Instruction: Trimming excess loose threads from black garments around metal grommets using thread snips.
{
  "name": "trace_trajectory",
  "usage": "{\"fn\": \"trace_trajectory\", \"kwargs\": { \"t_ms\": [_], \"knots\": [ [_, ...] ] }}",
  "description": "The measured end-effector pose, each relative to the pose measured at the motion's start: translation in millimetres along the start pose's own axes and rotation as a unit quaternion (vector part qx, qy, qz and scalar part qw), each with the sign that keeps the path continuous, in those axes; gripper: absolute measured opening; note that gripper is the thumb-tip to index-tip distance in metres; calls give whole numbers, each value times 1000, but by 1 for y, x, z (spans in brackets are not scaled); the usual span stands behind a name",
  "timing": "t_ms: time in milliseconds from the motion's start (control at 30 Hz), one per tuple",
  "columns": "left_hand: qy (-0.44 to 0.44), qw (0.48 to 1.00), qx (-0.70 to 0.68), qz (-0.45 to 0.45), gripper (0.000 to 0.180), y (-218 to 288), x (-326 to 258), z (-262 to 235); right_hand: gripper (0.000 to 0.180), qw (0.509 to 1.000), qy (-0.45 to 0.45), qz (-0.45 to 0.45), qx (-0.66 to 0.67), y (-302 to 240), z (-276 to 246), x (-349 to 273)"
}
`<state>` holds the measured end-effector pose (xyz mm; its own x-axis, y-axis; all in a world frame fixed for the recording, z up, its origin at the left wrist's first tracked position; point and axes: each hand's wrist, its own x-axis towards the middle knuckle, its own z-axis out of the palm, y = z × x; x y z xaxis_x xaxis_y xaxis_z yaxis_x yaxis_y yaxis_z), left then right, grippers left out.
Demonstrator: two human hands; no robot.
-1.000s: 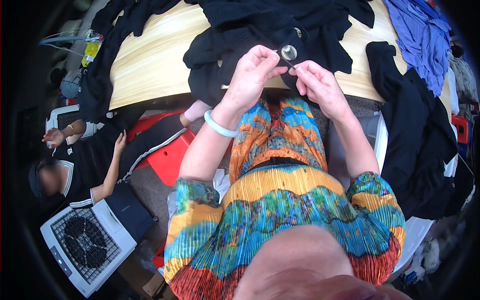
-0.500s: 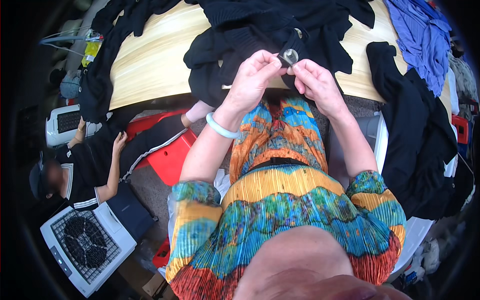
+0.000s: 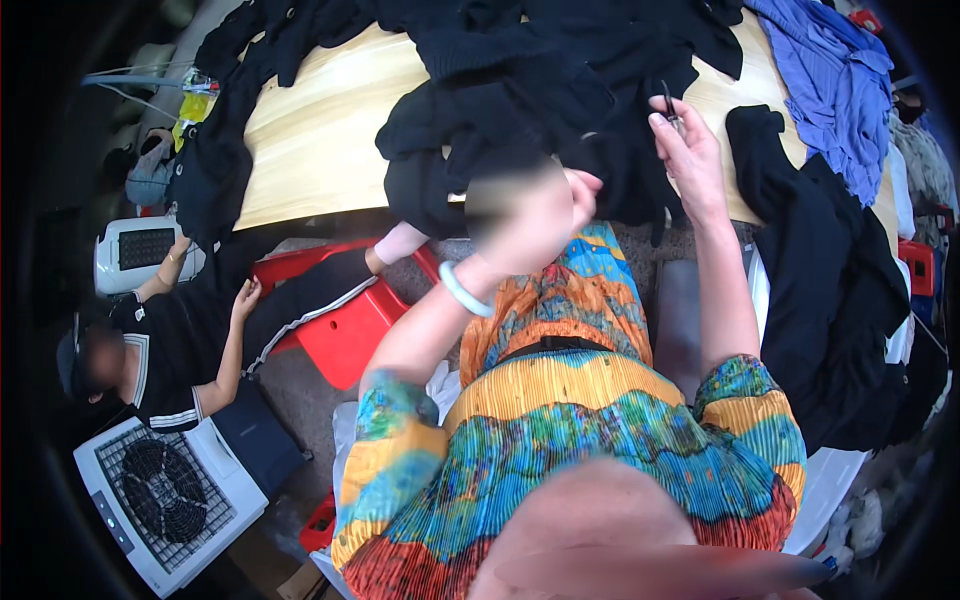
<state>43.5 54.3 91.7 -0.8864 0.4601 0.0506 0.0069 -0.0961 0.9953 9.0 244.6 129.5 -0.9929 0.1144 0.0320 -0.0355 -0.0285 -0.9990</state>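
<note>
1. The black garment (image 3: pixel 530 90) lies heaped on the wooden table (image 3: pixel 320 140), with its near edge draped over the table's front edge, just ahead of the person's lap.
2. The right hand (image 3: pixel 690 165) is raised above the garment's right part. Its fingertips (image 3: pixel 665 118) are pinched shut on a small dark tool (image 3: pixel 667 100). The kind of tool cannot be told; it is too small in the picture.
3. The left hand (image 3: pixel 530 225) is blurred. It is seen curled, close to the garment's hanging edge. Whether cloth is gripped cannot be told.
4. A pale bangle (image 3: pixel 465 290) is worn on the left wrist.
5. The garment is judged soft, limp and light. No shape is kept when it is lifted; folds slide and bunch. It is not judged fragile, though knit cloth may snag on a pointed tool.
6. Hold is best taken at a hem or seam, where the cloth is doubled, with the cloth drawn flat between thumb and fingers.
7. Relative to the fingers, the garment lies below and to the left of the right fingertips, and directly beyond the left hand.
8. Another black garment (image 3: pixel 820 260) hangs off the table at right. A blue cloth (image 3: pixel 830 80) lies at the far right corner.
9. A seated person (image 3: pixel 170 340) in dark clothes is seen at lower left, beside a red stool (image 3: pixel 350 320) and a white fan unit (image 3: pixel 160 490).
</note>
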Motion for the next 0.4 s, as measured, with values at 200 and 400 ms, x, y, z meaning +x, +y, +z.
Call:
{"fn": "trace_trajectory", "kwargs": {
  "t_ms": [200, 400],
  "knots": [
    [414, 834, 340, 133, 22, 7, 26, -89, 36, 918, 36, -184, -350, 17, 24, 54],
    [350, 853, 350, -163, 59, -20, 49, -104, 70, 928, -33, -108, -355, 46, 52, 82]
  ]
}}
